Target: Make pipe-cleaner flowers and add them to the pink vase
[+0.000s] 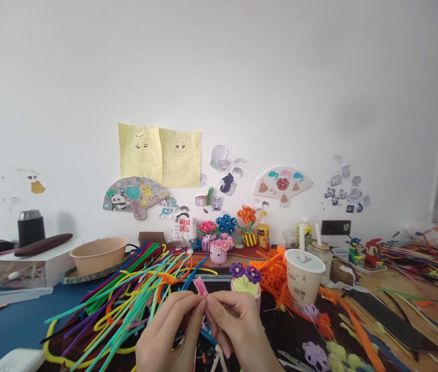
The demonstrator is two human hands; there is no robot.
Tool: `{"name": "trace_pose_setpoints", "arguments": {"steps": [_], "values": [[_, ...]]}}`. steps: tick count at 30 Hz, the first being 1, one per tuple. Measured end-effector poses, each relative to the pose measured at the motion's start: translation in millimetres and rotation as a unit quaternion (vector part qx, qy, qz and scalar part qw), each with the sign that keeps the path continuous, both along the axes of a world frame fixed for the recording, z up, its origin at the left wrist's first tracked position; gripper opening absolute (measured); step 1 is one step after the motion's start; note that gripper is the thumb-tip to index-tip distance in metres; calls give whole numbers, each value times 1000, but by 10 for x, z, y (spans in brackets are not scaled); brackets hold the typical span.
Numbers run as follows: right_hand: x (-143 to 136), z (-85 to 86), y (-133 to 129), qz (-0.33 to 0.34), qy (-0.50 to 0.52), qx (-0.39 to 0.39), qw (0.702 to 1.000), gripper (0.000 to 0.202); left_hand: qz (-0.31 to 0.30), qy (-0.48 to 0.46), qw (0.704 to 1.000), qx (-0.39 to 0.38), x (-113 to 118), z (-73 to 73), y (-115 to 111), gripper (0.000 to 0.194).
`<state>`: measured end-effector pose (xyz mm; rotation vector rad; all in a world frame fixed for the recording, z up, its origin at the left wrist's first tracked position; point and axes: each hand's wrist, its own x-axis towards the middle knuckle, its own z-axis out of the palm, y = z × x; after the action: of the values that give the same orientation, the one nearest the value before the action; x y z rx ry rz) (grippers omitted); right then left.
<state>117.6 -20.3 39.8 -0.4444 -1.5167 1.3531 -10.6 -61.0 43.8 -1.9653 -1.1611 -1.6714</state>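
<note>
Pink piece (200,287) between pinched fingertips of left hand (172,330) and right hand (238,328), grip closed on it

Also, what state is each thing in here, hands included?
Left hand: pinching pink strip
Right hand: pinching pink strip
Pink strip: held, top end exposed
Paper cup: upright, covered
Orange bottle: upright, capped
Black flask: upright, closed
Panda fan: spread, on wall
White fan: spread, on wall
Tan bowl: uncovered

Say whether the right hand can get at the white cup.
Likely yes: the white cup looks largely unblocked from the near side, though the right hand is busy pinching the pink strips.
</note>
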Motion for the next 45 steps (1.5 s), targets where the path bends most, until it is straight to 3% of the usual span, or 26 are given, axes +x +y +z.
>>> {"name": "trace_pose_setpoints", "arguments": {"steps": [5,10,17,24,30,37,45], "values": [[5,29,-25,-21,-12,19,1000,49,-61,-72,993,-68,-14,41,29,4],[14,23,-9,-6,-28,33,999,49,-126,-162,965,-166,-13,37,53,9],[33,5,13,-1,-24,16,1000,48,-123,-165,961,-186,-12,28,43,15],[-60,-85,-6,-31,52,-35,998,47,-150,-213,940,-219,52,54,19,17],[-87,-151,16,39,118,-53,991,39,-187,-232,922,-249,55,94,9,20],[-55,-73,-50,74,165,-85,980,37,-224,-255,898,-281,67,180,-31,24],[-18,-67,-35,108,177,-92,974,34,-296,-313,831,-352,37,218,-48,26]]}}
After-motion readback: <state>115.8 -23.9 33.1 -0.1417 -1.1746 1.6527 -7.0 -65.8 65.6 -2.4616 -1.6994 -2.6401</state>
